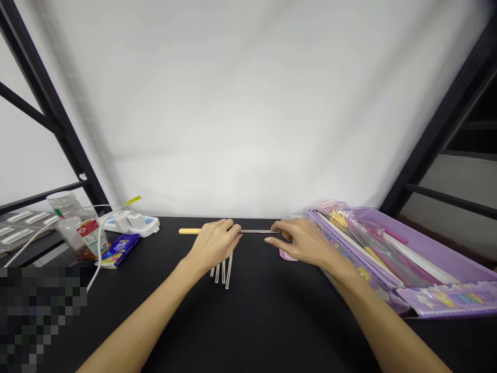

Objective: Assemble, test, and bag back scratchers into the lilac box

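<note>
A thin metal rod lies level across the middle, and a yellow handle sticks out on the other side of my left hand. Whether handle and rod are one piece is hidden under that hand, whose fingers are closed over them. My right hand is curled at the rod's right end, fingertips on it, with a small brownish part partly hidden beneath. Below my left hand, several shiny metal tubes lie on the black tabletop, their upper ends covered. Beside my right hand is a small pink piece.
On the right stands a purple box of wrapped long items. To the left are a power strip, a blue packet, a clear plastic jar and a white cable. A white wall rises behind.
</note>
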Demonstrator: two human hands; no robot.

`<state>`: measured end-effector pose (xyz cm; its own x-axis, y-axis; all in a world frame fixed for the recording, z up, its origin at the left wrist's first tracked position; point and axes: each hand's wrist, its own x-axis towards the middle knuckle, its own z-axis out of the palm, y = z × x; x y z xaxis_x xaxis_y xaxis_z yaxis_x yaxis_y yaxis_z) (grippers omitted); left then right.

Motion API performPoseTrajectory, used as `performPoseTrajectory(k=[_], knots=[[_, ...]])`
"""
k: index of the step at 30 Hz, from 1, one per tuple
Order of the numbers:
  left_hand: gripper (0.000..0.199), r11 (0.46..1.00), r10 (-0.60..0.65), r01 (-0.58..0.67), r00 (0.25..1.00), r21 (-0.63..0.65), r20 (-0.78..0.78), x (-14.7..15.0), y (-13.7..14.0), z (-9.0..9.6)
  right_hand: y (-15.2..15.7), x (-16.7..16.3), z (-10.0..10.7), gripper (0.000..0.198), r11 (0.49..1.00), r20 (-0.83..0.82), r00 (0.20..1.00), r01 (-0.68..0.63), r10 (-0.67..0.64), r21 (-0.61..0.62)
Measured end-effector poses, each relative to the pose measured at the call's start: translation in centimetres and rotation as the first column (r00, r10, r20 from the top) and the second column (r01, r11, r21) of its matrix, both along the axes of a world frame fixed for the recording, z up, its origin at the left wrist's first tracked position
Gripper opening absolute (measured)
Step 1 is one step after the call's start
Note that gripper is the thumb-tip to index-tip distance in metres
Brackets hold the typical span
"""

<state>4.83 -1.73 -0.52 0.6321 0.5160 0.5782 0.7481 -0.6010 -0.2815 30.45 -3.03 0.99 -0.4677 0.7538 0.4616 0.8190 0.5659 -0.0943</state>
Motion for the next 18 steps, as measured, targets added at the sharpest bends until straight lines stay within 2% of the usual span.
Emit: performPoseTrajectory(k=[3,6,9,12,14,18], knots=[[0.02,0.999,-0.043,0.043,0.999,-0.006,-0.021,-0.5,0.7,0.0,0.2,-0.8,-0.2,0.043,0.996,0.063,0.997,0.044,-0.05,0.083],[0.016,0.997,-0.068,0.066,0.997,-0.047,-0.045,-2.4,2.0,0.2,0.9,-0.5,-0.5,0.043,0.982,0.1,0.984,0.133,-0.147,0.134],[0.022,0.997,0.06,-0.061,0.998,-0.055,-0.017,-5.3,3.1,0.7,1.9,1.3,-0.9,0.043,0.932,0.097,0.938,0.311,-0.332,0.184],[0.025,0.953,0.302,-0.302,0.946,-0.014,0.117,-8.0,3.7,0.9,2.8,3.3,-1.4,0.039,0.842,0.021,0.858,0.497,-0.512,0.209],[0.028,0.925,0.369,-0.379,0.909,0.014,0.195,-9.0,3.8,0.9,3.2,4.0,-1.6,0.032,0.81,-0.047,0.836,0.543,-0.547,0.22],[0.028,0.925,0.352,-0.375,0.903,0.055,0.247,-8.8,3.6,0.5,3.4,4.6,-1.5,0.022,0.815,-0.147,0.851,0.525,-0.504,0.247]])
